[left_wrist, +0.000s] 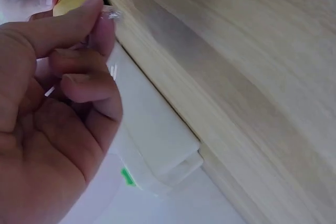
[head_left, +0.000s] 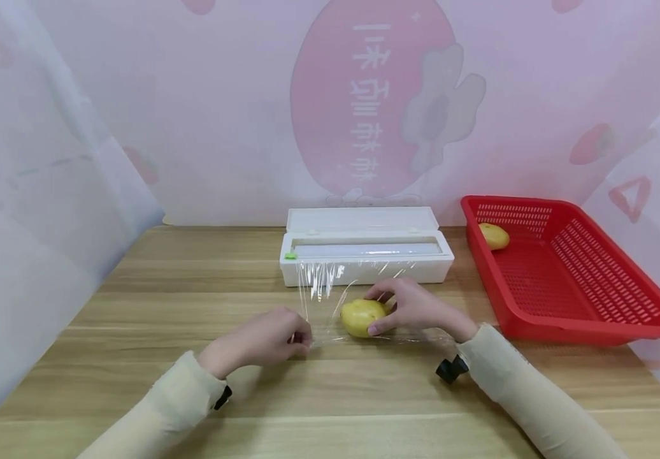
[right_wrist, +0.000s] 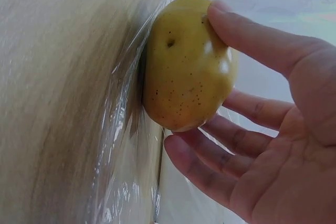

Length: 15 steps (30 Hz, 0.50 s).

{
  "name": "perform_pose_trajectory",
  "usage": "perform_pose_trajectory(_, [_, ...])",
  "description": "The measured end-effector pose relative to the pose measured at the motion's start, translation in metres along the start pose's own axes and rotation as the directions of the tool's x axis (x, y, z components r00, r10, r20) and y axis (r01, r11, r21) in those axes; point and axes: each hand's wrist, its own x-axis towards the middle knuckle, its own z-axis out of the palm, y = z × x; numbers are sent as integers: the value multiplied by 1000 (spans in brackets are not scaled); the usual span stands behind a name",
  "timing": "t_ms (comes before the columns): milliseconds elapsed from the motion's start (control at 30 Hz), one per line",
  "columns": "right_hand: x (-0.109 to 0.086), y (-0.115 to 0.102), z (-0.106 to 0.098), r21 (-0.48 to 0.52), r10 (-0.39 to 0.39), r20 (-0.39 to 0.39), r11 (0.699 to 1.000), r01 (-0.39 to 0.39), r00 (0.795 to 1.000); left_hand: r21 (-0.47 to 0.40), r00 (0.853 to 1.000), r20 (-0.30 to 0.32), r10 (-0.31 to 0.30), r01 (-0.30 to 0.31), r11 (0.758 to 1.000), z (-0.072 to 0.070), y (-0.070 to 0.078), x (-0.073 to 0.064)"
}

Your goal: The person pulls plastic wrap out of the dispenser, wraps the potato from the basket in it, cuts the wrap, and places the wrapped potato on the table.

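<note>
A yellow potato (head_left: pixel 360 317) sits on a sheet of clear plastic wrap (head_left: pixel 324 325) that runs forward from a white wrap dispenser box (head_left: pixel 364 273). My right hand (head_left: pixel 407 308) grips the potato, thumb on its near side and fingers round the far side. In the right wrist view the potato (right_wrist: pixel 189 66) shows small dark specks, with wrap beneath it. My left hand (head_left: pixel 275 338) pinches the near left corner of the wrap between thumb and forefinger. The left wrist view shows a bit of film (left_wrist: pixel 111 13) poking out past those fingertips.
At the right stands a red plastic basket (head_left: pixel 496 287) with another potato (head_left: pixel 494 236) inside. The dispenser's lid (head_left: pixel 361 220) is raised, and a green cutter slider (head_left: pixel 290 255) sits at its left end. A patterned pink sheet (head_left: pixel 221 115) hangs behind the wooden table (head_left: pixel 192 287).
</note>
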Motion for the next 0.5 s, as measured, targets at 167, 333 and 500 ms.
perform_pose_trajectory(167, [-1,-2,1,-3,8,0,1000,-8,1000,42,994,22,104,-105,994,-3,2,-2])
perform_pose_trajectory(333, [0,-1,0,-15,31,-9,999,-31,999,82,985,59,162,-166,983,-10,9,-4])
perform_pose_trajectory(500, [1,1,0,-9,15,-10,1000,-15,1000,117,983,98,155,-166,979,-15,15,-7])
